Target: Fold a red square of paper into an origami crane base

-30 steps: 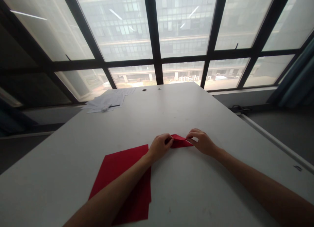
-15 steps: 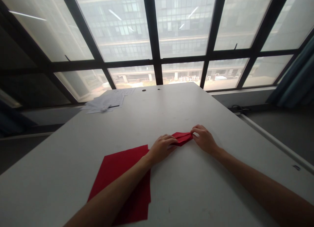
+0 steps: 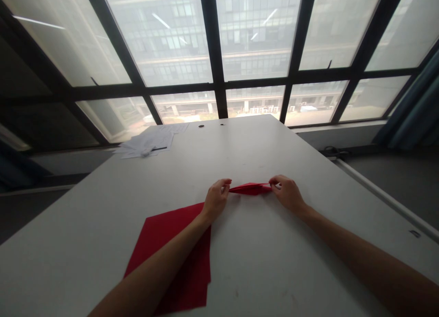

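A small folded piece of red paper (image 3: 252, 188) stretches between my two hands, just above or on the white table (image 3: 267, 262); I cannot tell which. It looks long and narrow, with pointed ends and a wider middle. My left hand (image 3: 217, 197) pinches its left tip between thumb and fingers. At the opposite end, my right hand (image 3: 286, 192) has the right tip in a pinch. Larger red paper sheets (image 3: 178, 225) lie overlapped on the table at the left, partly hidden under my left forearm.
White papers (image 3: 146, 141) are spread at the far left of the table, with a dark pen (image 3: 159, 148) on them. A round dark hole (image 3: 201, 126) is near the back edge. Large windows (image 3: 257, 33) rise behind, and a blue curtain (image 3: 409, 106) hangs at the right.
My left hand has shifted left, from over the folded paper to its left tip. The paper now looks narrower and drawn out between both hands. My right hand has barely moved.
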The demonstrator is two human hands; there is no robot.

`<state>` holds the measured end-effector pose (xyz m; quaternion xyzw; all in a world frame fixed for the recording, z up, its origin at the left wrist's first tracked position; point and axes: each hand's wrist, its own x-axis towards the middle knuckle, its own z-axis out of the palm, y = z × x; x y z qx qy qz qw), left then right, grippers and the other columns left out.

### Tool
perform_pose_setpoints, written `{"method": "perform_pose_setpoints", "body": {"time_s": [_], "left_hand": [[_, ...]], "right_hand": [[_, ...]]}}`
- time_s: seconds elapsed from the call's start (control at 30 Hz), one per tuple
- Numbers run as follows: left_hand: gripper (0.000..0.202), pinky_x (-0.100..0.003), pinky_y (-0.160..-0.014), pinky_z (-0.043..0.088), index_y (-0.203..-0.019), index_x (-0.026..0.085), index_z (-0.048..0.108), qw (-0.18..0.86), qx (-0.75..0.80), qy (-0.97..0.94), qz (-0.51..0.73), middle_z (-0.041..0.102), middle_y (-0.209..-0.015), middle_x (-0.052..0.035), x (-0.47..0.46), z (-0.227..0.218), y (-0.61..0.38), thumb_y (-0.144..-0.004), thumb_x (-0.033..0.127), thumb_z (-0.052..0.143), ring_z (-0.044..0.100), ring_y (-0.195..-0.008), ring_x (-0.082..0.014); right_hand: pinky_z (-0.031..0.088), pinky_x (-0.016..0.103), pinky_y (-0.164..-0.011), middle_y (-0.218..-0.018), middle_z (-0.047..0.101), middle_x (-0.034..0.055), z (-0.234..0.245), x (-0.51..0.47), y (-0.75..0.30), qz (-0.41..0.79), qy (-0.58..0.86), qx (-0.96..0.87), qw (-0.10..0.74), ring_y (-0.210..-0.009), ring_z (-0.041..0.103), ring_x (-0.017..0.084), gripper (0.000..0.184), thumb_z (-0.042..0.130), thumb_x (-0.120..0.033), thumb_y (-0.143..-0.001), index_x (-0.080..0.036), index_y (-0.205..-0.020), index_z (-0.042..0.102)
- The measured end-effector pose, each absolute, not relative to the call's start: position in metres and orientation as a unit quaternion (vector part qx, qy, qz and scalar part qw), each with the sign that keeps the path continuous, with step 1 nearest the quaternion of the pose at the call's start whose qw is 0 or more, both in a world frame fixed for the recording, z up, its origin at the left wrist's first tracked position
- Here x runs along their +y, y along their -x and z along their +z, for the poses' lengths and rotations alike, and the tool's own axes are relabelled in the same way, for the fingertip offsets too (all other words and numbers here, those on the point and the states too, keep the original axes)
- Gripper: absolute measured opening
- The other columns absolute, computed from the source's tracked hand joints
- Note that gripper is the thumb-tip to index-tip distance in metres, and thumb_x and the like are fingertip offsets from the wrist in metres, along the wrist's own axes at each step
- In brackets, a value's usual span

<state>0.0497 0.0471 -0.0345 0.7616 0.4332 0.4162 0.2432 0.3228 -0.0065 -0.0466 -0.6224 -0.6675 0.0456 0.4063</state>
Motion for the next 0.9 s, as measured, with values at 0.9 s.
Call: {"method": "perform_pose_setpoints", "body": {"time_s": [0.9], "left_hand": [[0.013,-0.041,-0.091,0.052,-0.087,0.022,0.073,0.137,0.395,-0.813,0.406,0.064,-0.111,-0.0068,0.0405,-0.0314,-0.0479,-0.086,0.013,0.065,0.064,-0.098,-0.023]], "right_hand": [[0.047,0.031,-0.073,-0.088,0.066,0.0041,-0.0445,-0.0096,-0.3197,0.022,0.631,-0.675,0.381,-0.081,0.061,0.019,0.021,0.056,-0.005,-0.078,-0.022,-0.082,0.068]]}}
